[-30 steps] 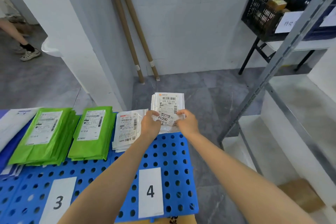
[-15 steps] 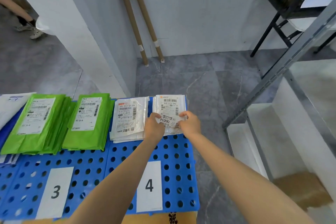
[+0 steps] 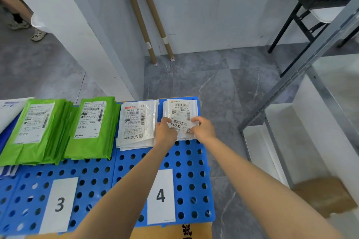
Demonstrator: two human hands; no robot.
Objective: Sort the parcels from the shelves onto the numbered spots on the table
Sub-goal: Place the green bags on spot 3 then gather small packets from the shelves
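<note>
Nearest to you is the paper label 4 (image 3: 160, 196) on the blue perforated table (image 3: 185, 180). Beyond it, your left hand (image 3: 166, 134) and your right hand (image 3: 204, 129) both pinch the near edge of the white parcel (image 3: 181, 110). It lies on the far right corner, just beside another white parcel stack (image 3: 136, 122). Behind, two cardboard tubes (image 3: 138, 15) lean on the wall.

Green stacks (image 3: 91, 128), a white stack (image 3: 136, 122) and the parcel (image 3: 180, 108) filled the table's (image 3: 184, 180) far edge side by side, its near part lay bare around cards 3 (image 3: 59, 203) and 4 (image 3: 160, 196), and a slanting shelf post (image 3: 303, 68) barred the right.
</note>
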